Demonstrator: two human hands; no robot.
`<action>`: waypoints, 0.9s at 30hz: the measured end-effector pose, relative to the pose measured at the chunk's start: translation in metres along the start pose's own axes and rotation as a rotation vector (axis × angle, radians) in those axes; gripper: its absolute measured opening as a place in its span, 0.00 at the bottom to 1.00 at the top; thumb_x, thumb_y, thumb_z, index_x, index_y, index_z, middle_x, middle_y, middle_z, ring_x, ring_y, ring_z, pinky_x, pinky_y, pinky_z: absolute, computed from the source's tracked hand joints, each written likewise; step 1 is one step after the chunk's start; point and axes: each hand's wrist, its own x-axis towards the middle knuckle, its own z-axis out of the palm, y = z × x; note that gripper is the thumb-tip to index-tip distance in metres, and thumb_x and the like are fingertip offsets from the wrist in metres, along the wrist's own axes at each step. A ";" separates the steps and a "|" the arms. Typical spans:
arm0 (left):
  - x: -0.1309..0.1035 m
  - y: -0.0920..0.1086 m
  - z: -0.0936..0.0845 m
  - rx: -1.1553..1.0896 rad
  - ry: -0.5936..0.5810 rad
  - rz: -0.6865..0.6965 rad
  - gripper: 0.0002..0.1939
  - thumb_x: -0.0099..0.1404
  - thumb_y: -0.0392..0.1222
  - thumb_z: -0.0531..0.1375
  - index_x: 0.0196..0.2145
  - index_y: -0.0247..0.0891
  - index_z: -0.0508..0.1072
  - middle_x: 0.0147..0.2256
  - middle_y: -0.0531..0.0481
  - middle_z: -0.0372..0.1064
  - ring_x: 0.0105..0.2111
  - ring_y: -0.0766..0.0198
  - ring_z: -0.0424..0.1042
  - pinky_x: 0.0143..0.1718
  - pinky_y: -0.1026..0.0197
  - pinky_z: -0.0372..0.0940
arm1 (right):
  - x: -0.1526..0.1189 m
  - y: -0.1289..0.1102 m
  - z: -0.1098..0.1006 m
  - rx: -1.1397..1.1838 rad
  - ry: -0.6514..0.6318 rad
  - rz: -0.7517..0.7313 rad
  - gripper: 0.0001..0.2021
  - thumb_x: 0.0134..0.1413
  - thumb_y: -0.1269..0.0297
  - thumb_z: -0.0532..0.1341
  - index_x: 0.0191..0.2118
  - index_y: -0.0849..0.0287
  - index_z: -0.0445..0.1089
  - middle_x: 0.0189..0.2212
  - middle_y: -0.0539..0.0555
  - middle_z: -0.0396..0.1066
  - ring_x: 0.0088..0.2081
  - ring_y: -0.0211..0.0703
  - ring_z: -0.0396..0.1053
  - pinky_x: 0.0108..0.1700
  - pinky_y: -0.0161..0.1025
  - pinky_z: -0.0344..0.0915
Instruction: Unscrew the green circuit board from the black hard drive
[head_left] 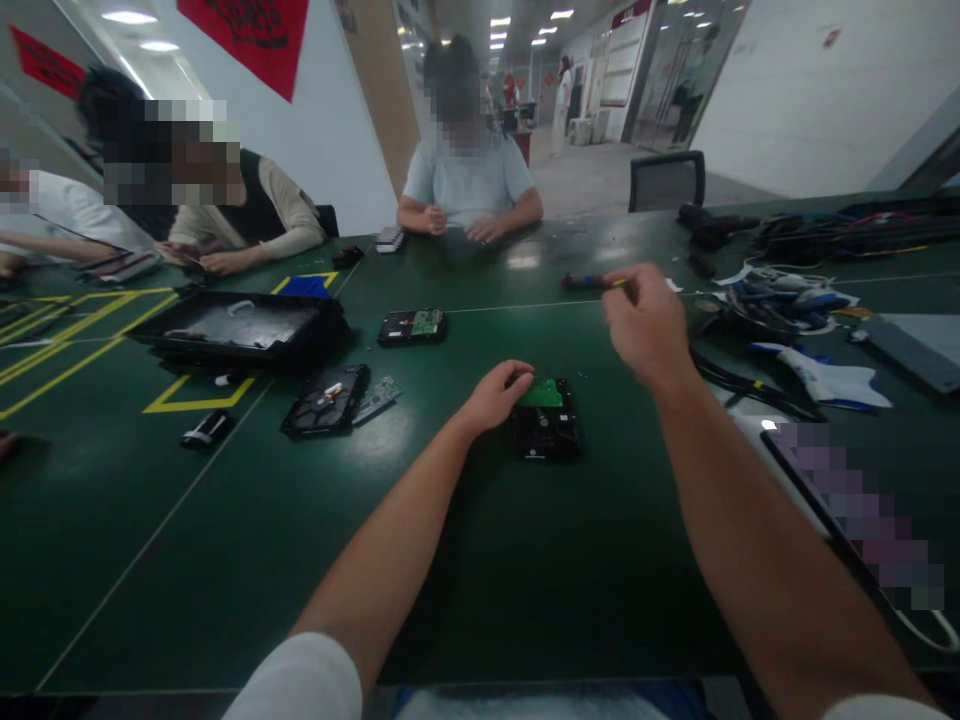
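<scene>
A hard drive (pixel 546 425) lies on the green table in front of me, its green circuit board facing up at the far end. My left hand (pixel 499 395) holds the drive's left far edge, with its fingers curled over the board. Off to the right and farther out, my right hand (pixel 646 325) is closed around one end of a screwdriver (pixel 582 282) with a dark and red handle. Its fingers partly hide the tool. Tiny screws (pixel 583 375) seem to lie just right of the drive.
Left of me are an opened drive casing (pixel 326 398), a loose circuit board (pixel 377 399), another hard drive (pixel 412 326) and a black tray (pixel 244 325). Cables (pixel 787 300), a grey metal box (pixel 919 350) and a tablet-like device (pixel 847 510) lie right. A person (pixel 469 190) sits opposite.
</scene>
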 end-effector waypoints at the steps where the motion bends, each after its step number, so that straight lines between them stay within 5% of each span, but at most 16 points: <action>1: 0.000 -0.001 0.001 -0.008 0.016 -0.014 0.17 0.77 0.49 0.56 0.57 0.40 0.74 0.52 0.43 0.75 0.51 0.57 0.74 0.54 0.53 0.69 | -0.002 -0.004 -0.002 -0.080 -0.098 0.087 0.12 0.63 0.67 0.58 0.50 0.59 0.72 0.47 0.63 0.77 0.50 0.58 0.75 0.52 0.53 0.70; 7: 0.002 -0.002 0.004 0.069 0.091 -0.039 0.19 0.77 0.52 0.55 0.56 0.40 0.73 0.50 0.44 0.75 0.48 0.56 0.74 0.53 0.53 0.69 | -0.056 -0.033 -0.006 -0.287 -0.796 0.098 0.09 0.59 0.60 0.69 0.37 0.57 0.70 0.36 0.59 0.79 0.40 0.55 0.79 0.38 0.43 0.69; 11: 0.005 -0.005 0.007 0.037 0.137 -0.043 0.19 0.78 0.54 0.54 0.54 0.39 0.73 0.48 0.44 0.76 0.45 0.57 0.75 0.50 0.54 0.69 | -0.100 -0.027 -0.005 -0.013 -1.127 0.478 0.05 0.70 0.62 0.59 0.42 0.57 0.64 0.28 0.56 0.78 0.25 0.47 0.78 0.26 0.38 0.70; 16: 0.011 -0.008 0.001 -0.006 0.177 -0.092 0.20 0.77 0.56 0.54 0.50 0.37 0.74 0.44 0.44 0.76 0.43 0.58 0.75 0.46 0.57 0.69 | -0.129 -0.002 -0.001 0.371 -0.982 0.715 0.06 0.72 0.62 0.58 0.44 0.57 0.60 0.31 0.56 0.79 0.29 0.49 0.82 0.29 0.41 0.78; 22: -0.002 -0.003 -0.014 0.040 0.215 -0.173 0.22 0.77 0.60 0.53 0.46 0.38 0.74 0.42 0.43 0.76 0.42 0.56 0.76 0.45 0.56 0.69 | -0.130 0.013 0.006 0.618 -0.822 0.886 0.06 0.72 0.66 0.60 0.46 0.57 0.60 0.30 0.57 0.79 0.33 0.50 0.83 0.40 0.45 0.82; 27: -0.036 0.003 -0.015 -0.026 0.286 -0.240 0.27 0.76 0.59 0.55 0.61 0.36 0.66 0.54 0.35 0.73 0.51 0.54 0.76 0.54 0.52 0.69 | -0.111 0.028 0.014 0.830 -0.688 0.988 0.06 0.70 0.71 0.61 0.47 0.60 0.62 0.32 0.60 0.79 0.36 0.50 0.84 0.46 0.45 0.81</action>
